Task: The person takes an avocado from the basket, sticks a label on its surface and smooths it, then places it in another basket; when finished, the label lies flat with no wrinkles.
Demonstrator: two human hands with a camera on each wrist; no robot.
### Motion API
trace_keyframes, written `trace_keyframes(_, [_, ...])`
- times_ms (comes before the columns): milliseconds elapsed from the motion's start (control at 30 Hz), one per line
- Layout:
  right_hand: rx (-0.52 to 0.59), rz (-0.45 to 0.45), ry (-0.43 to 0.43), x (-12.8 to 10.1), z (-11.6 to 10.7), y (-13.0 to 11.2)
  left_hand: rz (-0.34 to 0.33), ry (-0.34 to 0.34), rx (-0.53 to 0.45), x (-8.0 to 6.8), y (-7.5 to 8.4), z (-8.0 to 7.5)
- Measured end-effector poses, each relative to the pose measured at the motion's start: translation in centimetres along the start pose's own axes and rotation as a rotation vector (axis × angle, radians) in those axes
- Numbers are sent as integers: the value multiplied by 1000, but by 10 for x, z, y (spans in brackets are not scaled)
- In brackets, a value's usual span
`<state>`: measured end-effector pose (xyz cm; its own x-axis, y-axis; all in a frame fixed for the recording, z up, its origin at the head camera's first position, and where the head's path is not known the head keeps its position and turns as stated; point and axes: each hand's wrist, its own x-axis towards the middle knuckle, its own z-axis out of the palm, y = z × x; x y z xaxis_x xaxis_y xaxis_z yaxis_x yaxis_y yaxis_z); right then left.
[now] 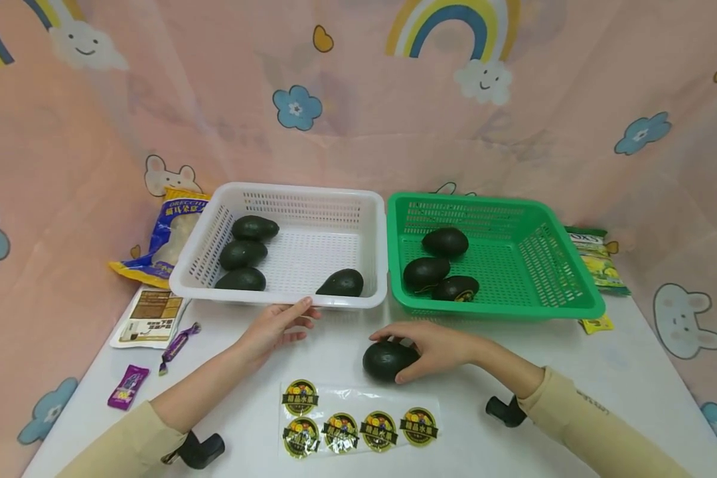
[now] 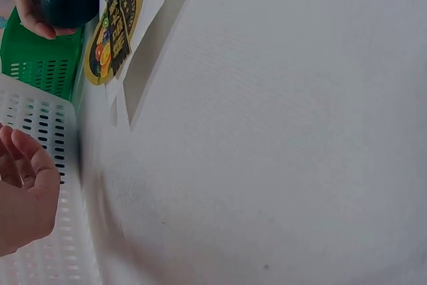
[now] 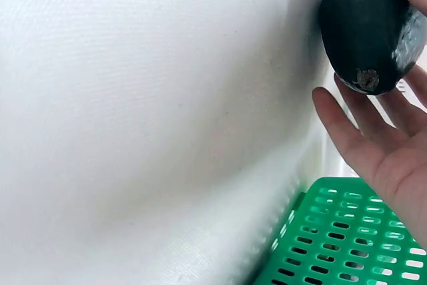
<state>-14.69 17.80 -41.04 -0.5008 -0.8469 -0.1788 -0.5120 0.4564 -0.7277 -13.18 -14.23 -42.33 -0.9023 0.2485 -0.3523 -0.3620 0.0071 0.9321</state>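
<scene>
My right hand [image 1: 436, 348] holds a dark green avocado [image 1: 388, 362] between thumb and fingers, just above the table in front of the baskets. The right wrist view shows that avocado [image 3: 367, 31] with its stem end toward the camera. My left hand [image 1: 277, 328] is at the front rim of the white basket [image 1: 275, 297], thumb tip at the rim, fingers loosely bent with nothing in them. Three avocados [image 1: 243, 255] lie at the left inside the white basket and one avocado [image 1: 343, 283] at its front right. Below my hands lies a sheet of round gold-and-black stickers [image 1: 340, 433].
Right of the white basket stands a green basket [image 1: 538, 310] with three avocados [image 1: 445, 242], one bearing a sticker. At left are a blue-yellow pasta bag [image 1: 167, 232], a white-brown packet [image 1: 151, 317] and purple candies [image 1: 128, 387]. Green snack packets [image 1: 600, 259] lie at the right.
</scene>
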Motion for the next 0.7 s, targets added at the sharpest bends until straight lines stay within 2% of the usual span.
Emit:
trace_keyframes(267, [-47,33,-16,1,-1,-1,26,-9,52,4,-5,0])
trace_keyframes(400, [-57,42,-8,2,-1,-1,99,-92,182,-2,-13,-2])
trace_keyframes(467, [-53,37,2,2,-1,-1,181,-150,330,-9,-19,-5])
trace_keyframes(567, [-60,24,36,1,-1,-3,331,-208,673,-26,-26,-10])
trace_keyframes(633, [-82,-21,73,-2,-1,-6,437,-230,922,-37,-32,-13])
trace_keyframes(700, [-111,-86,125,-4,1,-10,519,-261,1066,-46,-37,-15])
